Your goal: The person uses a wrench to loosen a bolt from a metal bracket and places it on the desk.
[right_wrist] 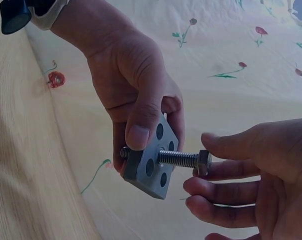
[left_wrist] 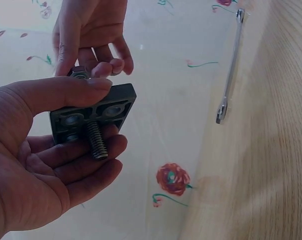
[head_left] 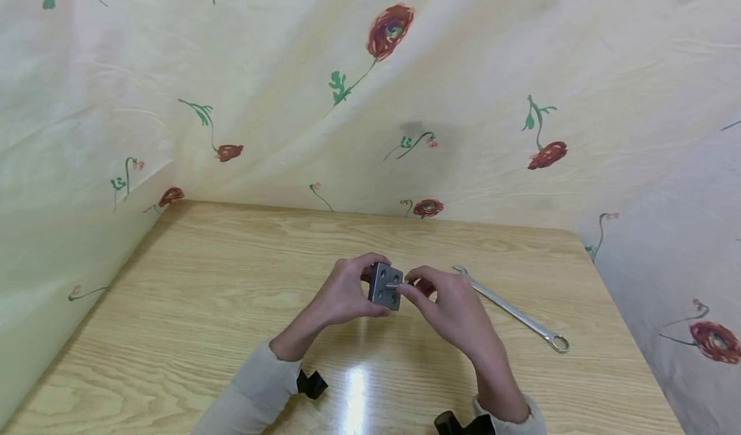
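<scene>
My left hand [head_left: 347, 293] grips a small square grey metal plate [head_left: 379, 282] by its edges, thumb on one edge and fingers on the opposite one. Round holes [right_wrist: 149, 167] sit near the plate's corners. A hex-head bolt [right_wrist: 178, 159] runs through the middle, and its threaded end [left_wrist: 97, 142] sticks out on the far side, beside my left fingers. Part of the shank shows between plate and head. My right hand [head_left: 454, 309] pinches the bolt head [right_wrist: 204, 162] with thumb and forefinger; its other fingers are loosely bent.
A combination wrench [head_left: 512, 309] lies slantwise on the wooden table [head_left: 231, 280], to the right of my right hand. Flower-patterned cloth [head_left: 289, 132] hangs behind the table and along its sides. Black wrist mounts [head_left: 312, 385] sit at both of my sleeves.
</scene>
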Demonstrator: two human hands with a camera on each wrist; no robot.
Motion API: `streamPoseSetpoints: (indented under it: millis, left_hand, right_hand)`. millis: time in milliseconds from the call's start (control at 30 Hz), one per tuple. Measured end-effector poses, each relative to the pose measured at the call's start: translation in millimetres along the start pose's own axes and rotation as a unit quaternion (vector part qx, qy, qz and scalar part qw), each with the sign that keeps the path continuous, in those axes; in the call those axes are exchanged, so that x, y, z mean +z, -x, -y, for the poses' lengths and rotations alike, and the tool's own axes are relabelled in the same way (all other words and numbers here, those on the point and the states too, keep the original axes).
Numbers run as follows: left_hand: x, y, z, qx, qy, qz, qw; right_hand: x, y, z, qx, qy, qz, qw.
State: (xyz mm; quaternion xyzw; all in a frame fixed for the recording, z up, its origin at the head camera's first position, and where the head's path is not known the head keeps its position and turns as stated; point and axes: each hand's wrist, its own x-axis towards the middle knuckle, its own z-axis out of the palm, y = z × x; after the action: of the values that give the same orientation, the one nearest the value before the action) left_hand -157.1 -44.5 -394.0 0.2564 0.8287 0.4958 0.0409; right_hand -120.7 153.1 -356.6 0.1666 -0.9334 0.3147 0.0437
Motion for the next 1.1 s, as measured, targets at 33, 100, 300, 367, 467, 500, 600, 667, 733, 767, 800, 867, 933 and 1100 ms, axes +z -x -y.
streamPoseSetpoints:
  millis: [33, 100, 300, 367, 467, 500, 600, 667, 733, 767, 800, 867, 933, 1100]
  left_hand:
    - [0.0, -0.1, 0.1, 0.000, -0.001, 0.000, 1.0000]
    - [0.1, -0.1, 0.4, 0.000, -0.003, 0.000, 1.0000]
    - [0.0, 0.3, 0.2, -0.001, -0.003, -0.003, 1.0000]
    - [0.0, 0.4, 0.0, 0.001, -0.002, -0.003, 1.0000]
    - [0.4, 0.0, -0.2, 0.003, 0.001, 0.000, 1.0000]
    - [0.6, -0.1, -0.3, 0.002, 0.001, 0.001, 1.0000]
    - [1.1, -0.4, -0.6, -0.001, 0.003, 0.003, 1.0000]
    - [1.2, -0.3, -0.9, -0.002, 0.004, 0.003, 1.0000]
    - [1.3, -0.2, -1.1, -0.004, 0.008, 0.003, 1.0000]
    - [1.4, -0.2, -1.1, -0.004, 0.009, 0.003, 1.0000]
    - [1.3, 0.0, -1.1, -0.004, 0.008, 0.003, 1.0000]
    - [1.2, 0.1, -0.9, -0.003, 0.007, 0.002, 1.0000]
    - [1.0, 0.0, -0.8, 0.001, 0.005, -0.001, 1.0000]
    - [0.7, -0.4, -0.5, 0.004, -0.001, -0.002, 1.0000]
  right_hand:
    - [0.4, -0.3, 0.3, -0.004, 0.001, -0.001, 1.0000]
    - [1.2, -0.3, 1.1, -0.014, 0.003, -0.006, 0.9999]
    - [2.8, 0.3, 0.5, -0.073, 0.021, -0.044, 0.9962]
    - [2.8, 0.7, 0.1, -0.090, 0.028, -0.051, 0.9943]
    - [2.5, 1.4, -0.4, -0.111, 0.041, -0.059, 0.9912]
    - [2.4, 1.8, -0.5, -0.118, 0.046, -0.062, 0.9900]
    - [3.1, 2.1, -0.7, -0.139, 0.051, -0.072, 0.9864]
    - [4.0, 1.9, -0.7, -0.150, 0.048, -0.078, 0.9844]
    - [5.2, 1.3, -0.8, -0.158, 0.043, -0.083, 0.9831]
    - [5.7, 1.2, -0.8, -0.160, 0.042, -0.084, 0.9827]
    - [6.1, 1.1, -0.9, -0.160, 0.042, -0.084, 0.9825]
    - [6.3, 1.0, -1.2, -0.160, 0.040, -0.082, 0.9829]
    - [5.8, 1.1, -1.4, -0.153, 0.039, -0.076, 0.9846]
    - [2.5, 1.6, 0.5, -0.089, 0.024, -0.053, 0.9943]
